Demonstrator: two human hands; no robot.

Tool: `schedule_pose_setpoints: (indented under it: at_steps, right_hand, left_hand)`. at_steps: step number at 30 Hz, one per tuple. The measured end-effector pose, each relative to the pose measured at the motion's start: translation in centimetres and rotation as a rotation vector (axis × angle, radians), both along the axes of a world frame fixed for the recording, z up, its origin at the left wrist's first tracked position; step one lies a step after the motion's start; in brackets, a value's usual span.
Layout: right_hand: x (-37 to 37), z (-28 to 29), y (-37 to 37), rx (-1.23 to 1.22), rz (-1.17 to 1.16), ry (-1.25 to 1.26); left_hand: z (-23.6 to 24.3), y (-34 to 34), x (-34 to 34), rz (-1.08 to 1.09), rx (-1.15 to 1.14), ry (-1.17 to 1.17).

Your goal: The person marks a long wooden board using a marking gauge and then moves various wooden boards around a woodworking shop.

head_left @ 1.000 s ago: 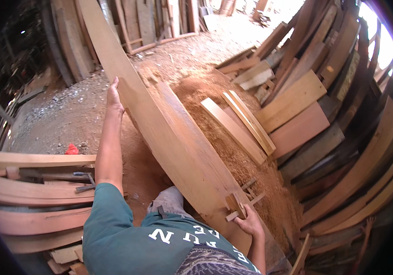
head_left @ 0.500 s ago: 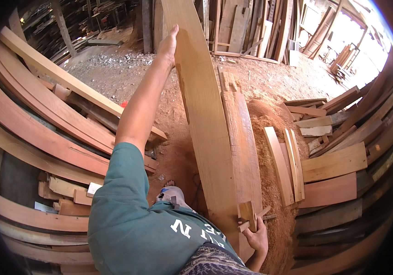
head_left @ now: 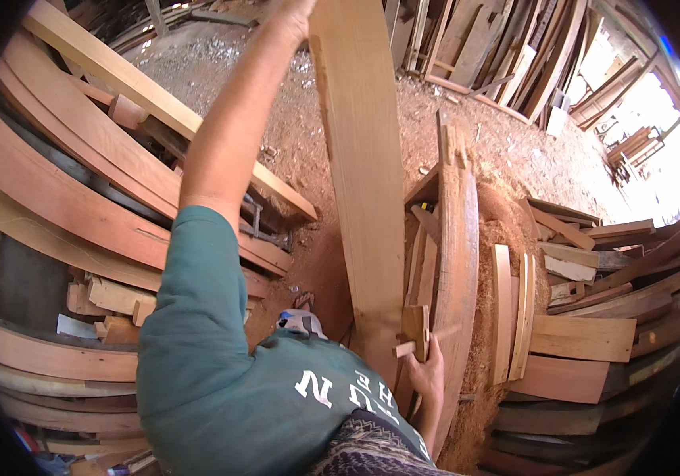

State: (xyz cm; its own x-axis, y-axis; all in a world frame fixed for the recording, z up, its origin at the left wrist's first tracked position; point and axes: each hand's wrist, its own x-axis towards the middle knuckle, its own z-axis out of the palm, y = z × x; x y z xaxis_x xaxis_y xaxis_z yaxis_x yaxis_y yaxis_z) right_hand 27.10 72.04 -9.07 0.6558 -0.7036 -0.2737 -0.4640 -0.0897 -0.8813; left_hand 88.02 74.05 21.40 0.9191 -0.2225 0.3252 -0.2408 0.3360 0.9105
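A long, wide, pale brown plank slants up in front of me, running from near my waist past the top of the picture. My left hand, at the end of a stretched arm, is closed round its far left edge; the fingers are partly out of view. Close to my right hip, my right hand grips a small wooden block tool with a crossbar, beside the plank's near end. Whether the tool touches the plank I cannot tell. Right of the plank stands a worn timber beam.
Curved reddish boards are stacked at the left. Narrow pale strips lie on sawdust at the right, beside piled offcuts. More planks lean at the back. Shavings cover the ground.
The plank has separated from the worn beam, so a gap with wood pieces now shows between them. My left hand sits higher in the picture; both hands keep their holds. The view has shifted.
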Motion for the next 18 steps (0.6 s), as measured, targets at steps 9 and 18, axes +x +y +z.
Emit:
schedule_pose_setpoints:
  at_steps: [9,18]
  right_hand:
    - [9.5,-6.2,-1.6,0.021,0.161,0.205]
    - [11.6,-10.2,-1.5,0.073,0.191,0.357]
  left_hand:
    - [-6.4,11.0,6.5,0.471,0.032,-0.207]
    - [-15.1,16.1,11.2,0.828,0.367,-0.343]
